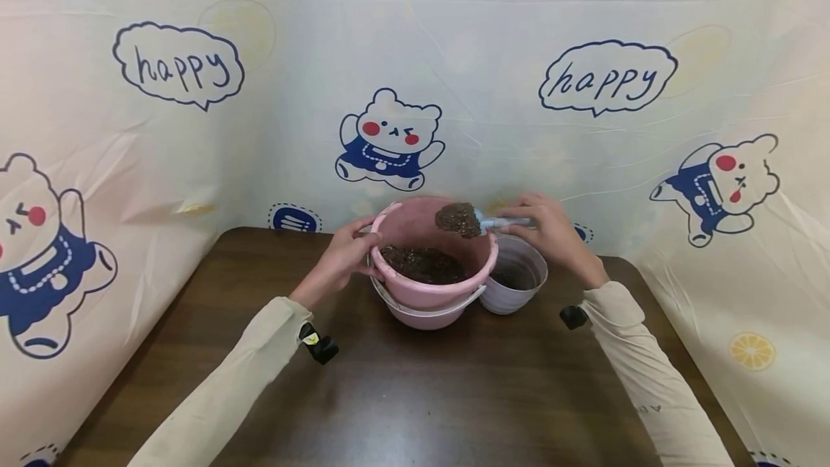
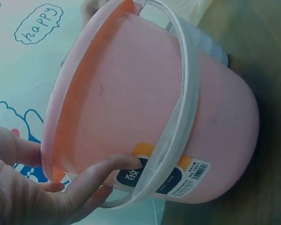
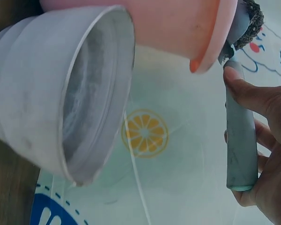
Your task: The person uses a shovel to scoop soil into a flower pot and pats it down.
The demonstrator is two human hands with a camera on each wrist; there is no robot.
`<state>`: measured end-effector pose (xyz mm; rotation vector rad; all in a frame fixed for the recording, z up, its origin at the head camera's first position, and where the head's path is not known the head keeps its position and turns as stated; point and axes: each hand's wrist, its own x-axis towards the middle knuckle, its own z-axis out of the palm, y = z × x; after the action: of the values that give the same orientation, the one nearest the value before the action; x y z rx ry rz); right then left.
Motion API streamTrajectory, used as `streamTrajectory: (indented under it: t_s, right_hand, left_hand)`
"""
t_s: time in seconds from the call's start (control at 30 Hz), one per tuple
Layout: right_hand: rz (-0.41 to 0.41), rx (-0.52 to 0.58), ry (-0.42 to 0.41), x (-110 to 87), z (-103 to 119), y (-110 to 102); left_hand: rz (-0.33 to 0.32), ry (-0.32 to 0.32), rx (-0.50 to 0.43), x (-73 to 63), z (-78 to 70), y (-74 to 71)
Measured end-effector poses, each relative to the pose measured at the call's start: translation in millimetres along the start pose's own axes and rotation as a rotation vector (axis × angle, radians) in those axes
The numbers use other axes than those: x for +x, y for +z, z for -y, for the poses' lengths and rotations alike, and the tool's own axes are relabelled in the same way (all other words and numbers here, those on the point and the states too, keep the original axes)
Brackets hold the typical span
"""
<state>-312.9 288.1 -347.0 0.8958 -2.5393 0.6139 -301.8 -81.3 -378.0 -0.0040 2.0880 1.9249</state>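
A pink bucket [image 1: 428, 295] with a white handle [image 2: 189, 84] stands on the table, dark soil [image 1: 424, 265] in its bottom. My left hand [image 1: 342, 254] grips its rim at the left, thumb at the rim and fingers against the outer wall, near a label [image 2: 187, 177]. In my right hand [image 1: 551, 229] is a small trowel [image 3: 242, 136], held by its grey-blue handle. Its blade carries a heap of soil [image 1: 459, 220] above the bucket's right side. Below that hand, a whitish ribbed pot [image 1: 509, 300] stands beside the bucket; its inside looks dark low down.
The brown wooden table [image 1: 415, 395] stretches toward me in front of both containers. A printed cloth [image 1: 493, 157] with cartoon bears hangs close behind the table and along its sides. Dark devices sit at both wrists.
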Motion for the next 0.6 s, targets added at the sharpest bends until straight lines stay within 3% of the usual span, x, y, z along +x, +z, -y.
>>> streamTrajectory:
  t_s: [0.43,0.6]
  right_hand:
    - [-0.102,-0.007,-0.036,-16.8,-24,-18]
    - [-0.103,-0.019,-0.002,-27.6,-33,-27]
  left_hand:
    - [0.012,-0.015,0.038,1.9,-3.8,-5.1]
    - [0.018,-0.002,0.055,3.0,-5.5,-4.5]
